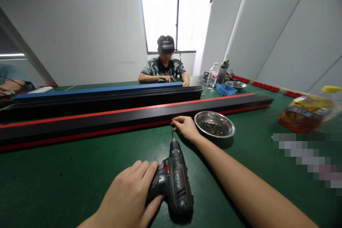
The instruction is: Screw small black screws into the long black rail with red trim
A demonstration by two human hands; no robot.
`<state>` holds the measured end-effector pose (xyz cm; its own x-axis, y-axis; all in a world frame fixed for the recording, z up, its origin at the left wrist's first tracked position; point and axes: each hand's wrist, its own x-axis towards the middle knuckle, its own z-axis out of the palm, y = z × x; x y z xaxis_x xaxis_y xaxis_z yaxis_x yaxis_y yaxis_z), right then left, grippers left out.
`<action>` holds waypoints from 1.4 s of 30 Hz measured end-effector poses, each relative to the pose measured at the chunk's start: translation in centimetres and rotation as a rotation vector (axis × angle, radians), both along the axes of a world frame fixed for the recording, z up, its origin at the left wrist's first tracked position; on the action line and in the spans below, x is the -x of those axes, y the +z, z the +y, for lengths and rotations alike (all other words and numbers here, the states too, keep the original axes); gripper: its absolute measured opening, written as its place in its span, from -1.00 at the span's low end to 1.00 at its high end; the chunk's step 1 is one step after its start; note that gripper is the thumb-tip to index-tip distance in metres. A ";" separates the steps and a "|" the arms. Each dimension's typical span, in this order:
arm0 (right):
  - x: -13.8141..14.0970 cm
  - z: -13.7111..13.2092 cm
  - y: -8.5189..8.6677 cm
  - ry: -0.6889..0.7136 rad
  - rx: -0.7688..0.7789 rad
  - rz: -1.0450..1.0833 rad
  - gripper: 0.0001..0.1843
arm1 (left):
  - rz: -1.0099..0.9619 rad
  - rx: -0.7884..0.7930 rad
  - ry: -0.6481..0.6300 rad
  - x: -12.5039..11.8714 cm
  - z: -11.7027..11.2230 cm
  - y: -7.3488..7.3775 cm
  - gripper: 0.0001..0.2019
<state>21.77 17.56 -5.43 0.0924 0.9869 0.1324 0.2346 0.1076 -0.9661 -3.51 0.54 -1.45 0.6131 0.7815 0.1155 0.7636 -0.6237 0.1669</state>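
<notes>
My left hand [130, 188] is wrapped round the grip of a black cordless drill [177, 181], whose long bit [173, 134] points away from me. At the bit's tip, my right hand [185, 127] has thumb and fingers pinched together; whatever is between them is too small to make out. Just beyond the fingertips runs a long black bar with red edges [128, 117], lying across the green table. A metal bowl [229, 131] of small dark pieces, which look like screws, stands right beside my right hand.
Behind the bar lie more long black bars [107, 101] and a blue-topped one [101, 90]. A person [164, 67] sits opposite. Bottles [213, 76], a blue basket [226, 89] and another bowl [235, 84] stand at the back right; a jug of orange liquid [304, 114] stands at right.
</notes>
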 end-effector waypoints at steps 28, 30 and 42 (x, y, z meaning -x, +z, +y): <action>-0.5 -0.5 0.6 0.131 0.013 -0.115 -0.75 | -0.015 0.012 0.006 0.0 -0.1 0.0 -0.58; -0.5 -0.4 0.6 0.137 0.012 -0.117 -0.75 | -0.015 0.014 0.006 0.0 -0.1 0.0 -0.58; -0.4 -0.3 0.0 0.138 -0.033 -0.066 -0.72 | -0.015 0.013 0.007 -0.1 0.0 0.1 -0.59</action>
